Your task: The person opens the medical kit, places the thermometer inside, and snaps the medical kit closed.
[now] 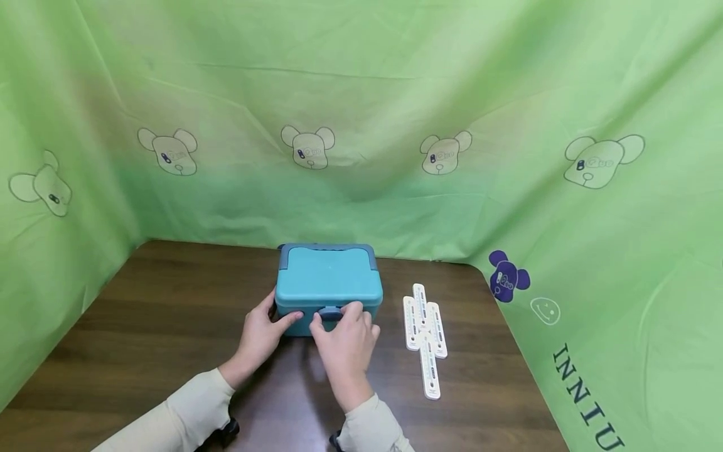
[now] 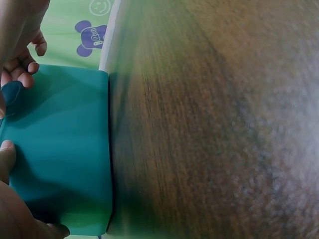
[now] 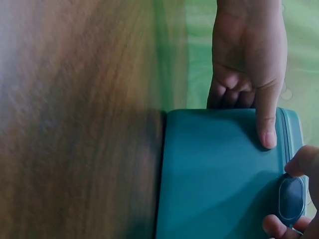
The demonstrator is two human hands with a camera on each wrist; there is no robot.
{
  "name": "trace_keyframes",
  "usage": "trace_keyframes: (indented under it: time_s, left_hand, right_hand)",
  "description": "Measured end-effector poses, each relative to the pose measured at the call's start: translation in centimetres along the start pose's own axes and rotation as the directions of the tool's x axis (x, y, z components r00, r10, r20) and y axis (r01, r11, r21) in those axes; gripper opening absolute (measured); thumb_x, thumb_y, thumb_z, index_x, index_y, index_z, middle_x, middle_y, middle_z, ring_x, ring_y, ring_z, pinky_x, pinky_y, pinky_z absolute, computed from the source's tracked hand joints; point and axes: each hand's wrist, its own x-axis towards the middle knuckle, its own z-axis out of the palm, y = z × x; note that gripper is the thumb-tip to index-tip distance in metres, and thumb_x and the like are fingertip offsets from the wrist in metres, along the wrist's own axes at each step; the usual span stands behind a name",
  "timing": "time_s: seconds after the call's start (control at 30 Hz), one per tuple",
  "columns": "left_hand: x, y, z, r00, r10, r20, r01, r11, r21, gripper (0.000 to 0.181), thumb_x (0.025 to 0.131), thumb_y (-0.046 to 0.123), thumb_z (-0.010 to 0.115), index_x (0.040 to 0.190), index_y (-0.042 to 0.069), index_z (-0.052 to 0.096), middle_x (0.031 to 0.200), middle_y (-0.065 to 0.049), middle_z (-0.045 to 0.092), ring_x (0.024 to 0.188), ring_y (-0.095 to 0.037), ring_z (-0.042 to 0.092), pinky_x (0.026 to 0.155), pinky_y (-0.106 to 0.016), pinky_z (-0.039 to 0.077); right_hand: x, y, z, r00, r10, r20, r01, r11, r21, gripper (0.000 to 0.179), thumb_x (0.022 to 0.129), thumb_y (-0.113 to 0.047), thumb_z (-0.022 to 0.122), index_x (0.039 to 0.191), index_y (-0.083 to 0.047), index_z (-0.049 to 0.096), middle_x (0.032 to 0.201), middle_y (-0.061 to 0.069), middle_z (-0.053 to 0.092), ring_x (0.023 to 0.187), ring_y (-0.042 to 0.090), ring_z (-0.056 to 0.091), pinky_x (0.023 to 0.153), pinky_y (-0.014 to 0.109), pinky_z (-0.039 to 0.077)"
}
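A teal plastic box (image 1: 330, 274) with a closed lid and a grey-blue handle frame stands on the wooden table. My left hand (image 1: 261, 339) holds its front left corner, thumb on the front face and fingers along the left side. With thumb and fingertips, my right hand (image 1: 347, 351) pinches around the dark blue oval latch (image 1: 330, 314) at the middle of the front. In the right wrist view, the latch (image 3: 290, 198) shows between the right thumb and fingers. The left wrist view shows the box front (image 2: 60, 144) with both hands at its edge.
Right of the box, several white strips (image 1: 429, 370) with small printed markings lie together in a cross-like shape on the brown table (image 1: 169, 326). Green cloth (image 1: 361, 213) with bear drawings hangs behind the table and along both sides.
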Motion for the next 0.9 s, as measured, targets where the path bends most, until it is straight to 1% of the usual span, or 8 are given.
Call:
trace_keyframes:
  time_s: [0.1, 0.23, 0.33, 0.5, 0.6, 0.73, 0.9]
  left_hand:
    - [0.0, 0.0, 0.0, 1.0, -0.008, 0.011, 0.008, 1.0, 0.01, 0.091, 0.087, 0.044, 0.081, 0.16, 0.014, 0.036, 0.156, -0.009, 0.049, 0.143, -0.027, 0.048, 0.108, -0.049, 0.049]
    - [0.0, 0.2, 0.1, 1.0, 0.011, 0.006, -0.011, 1.0, 0.014, 0.089, 0.087, 0.043, 0.081, 0.159, 0.012, 0.038, 0.155, -0.01, 0.051, 0.141, -0.027, 0.05, 0.108, -0.05, 0.049]
    - [0.0, 0.1, 0.1, 1.0, 0.03, 0.007, -0.031, 0.999, 0.018, 0.09, 0.087, 0.045, 0.08, 0.159, 0.012, 0.037, 0.155, -0.011, 0.05, 0.141, -0.028, 0.05, 0.108, -0.051, 0.049]
    - [-0.2, -0.1, -0.1, 0.999, 0.028, 0.018, -0.028, 0.999, 0.025, 0.091, 0.088, 0.047, 0.079, 0.16, 0.012, 0.036, 0.156, -0.01, 0.049, 0.142, -0.028, 0.049, 0.109, -0.051, 0.048]
    - [-0.2, 0.0, -0.1, 1.0, 0.023, 0.021, -0.024, 0.999, 0.029, 0.091, 0.088, 0.046, 0.079, 0.16, 0.011, 0.035, 0.156, -0.011, 0.049, 0.142, -0.028, 0.049, 0.109, -0.051, 0.048]
    - [0.1, 0.2, -0.1, 0.999, 0.028, 0.024, -0.029, 0.999, 0.027, 0.09, 0.089, 0.045, 0.079, 0.16, 0.01, 0.035, 0.156, -0.012, 0.049, 0.142, -0.028, 0.049, 0.108, -0.05, 0.048]
    - [0.1, 0.3, -0.2, 0.999, 0.029, 0.028, -0.03, 0.999, 0.02, 0.089, 0.089, 0.04, 0.08, 0.159, 0.009, 0.036, 0.155, -0.012, 0.05, 0.142, -0.028, 0.049, 0.108, -0.049, 0.049]
  right_hand:
    - [-0.3, 0.1, 0.0, 1.0, 0.021, -0.004, -0.021, 0.999, 0.025, 0.05, 0.079, -0.047, 0.083, 0.097, -0.012, 0.053, 0.078, 0.003, 0.055, 0.079, 0.023, 0.052, 0.074, 0.037, 0.034]
    - [-0.6, 0.2, -0.1, 1.0, 0.018, -0.014, -0.017, 0.999, 0.046, 0.049, 0.081, -0.047, 0.082, 0.1, -0.011, 0.055, 0.081, 0.004, 0.057, 0.086, 0.025, 0.053, 0.08, 0.041, 0.036]
    - [-0.8, 0.3, -0.3, 1.0, 0.01, -0.017, -0.009, 0.998, 0.057, 0.048, 0.082, -0.049, 0.082, 0.099, -0.012, 0.056, 0.082, 0.003, 0.059, 0.089, 0.025, 0.053, 0.083, 0.043, 0.036]
    - [-1.1, 0.6, -0.6, 1.0, 0.001, -0.02, 0.001, 0.996, 0.092, 0.045, 0.082, -0.048, 0.083, 0.096, -0.012, 0.059, 0.084, 0.003, 0.063, 0.093, 0.026, 0.054, 0.086, 0.043, 0.036]
    - [-1.0, 0.9, -0.9, 0.999, -0.032, -0.031, 0.035, 0.994, 0.108, 0.043, 0.081, -0.045, 0.085, 0.095, -0.012, 0.061, 0.084, 0.005, 0.066, 0.093, 0.026, 0.055, 0.086, 0.044, 0.035]
    - [-0.8, 1.5, -1.3, 0.994, -0.101, -0.037, 0.105, 0.988, 0.109, 0.04, 0.08, -0.04, 0.087, 0.095, -0.011, 0.064, 0.086, 0.006, 0.071, 0.092, 0.025, 0.055, 0.086, 0.046, 0.035]
    - [-0.6, 2.4, -1.8, 0.981, -0.192, -0.026, 0.193, 0.978, 0.081, 0.038, 0.077, -0.038, 0.091, 0.091, -0.013, 0.066, 0.088, 0.001, 0.072, 0.09, 0.021, 0.055, 0.085, 0.044, 0.036]
